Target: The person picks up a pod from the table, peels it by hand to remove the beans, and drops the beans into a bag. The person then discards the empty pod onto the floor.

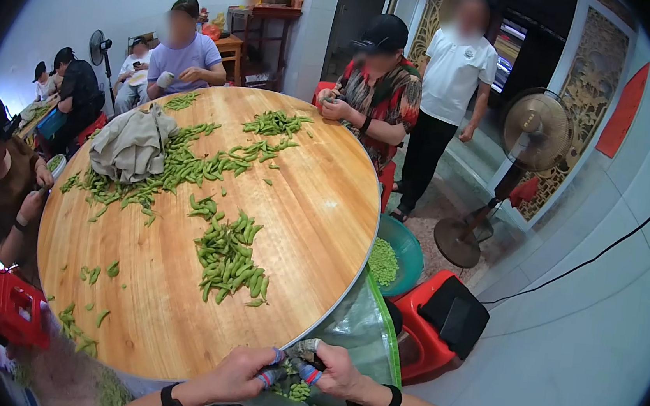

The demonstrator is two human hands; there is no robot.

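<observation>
At the near edge of a round wooden table, my left hand and my right hand meet with fingers pinched together. Worn grey coverings with red and blue bands are on some fingertips. What the fingers hold is too small and hidden to name. Just below them, shelled green beans show. Ahead of my hands on the table lies a pile of green pods. Each wrist has a black band.
More pods and a crumpled cloth lie further back. Several people sit around the table; one stands behind. At right are a teal basin of beans, a red stool and a standing fan.
</observation>
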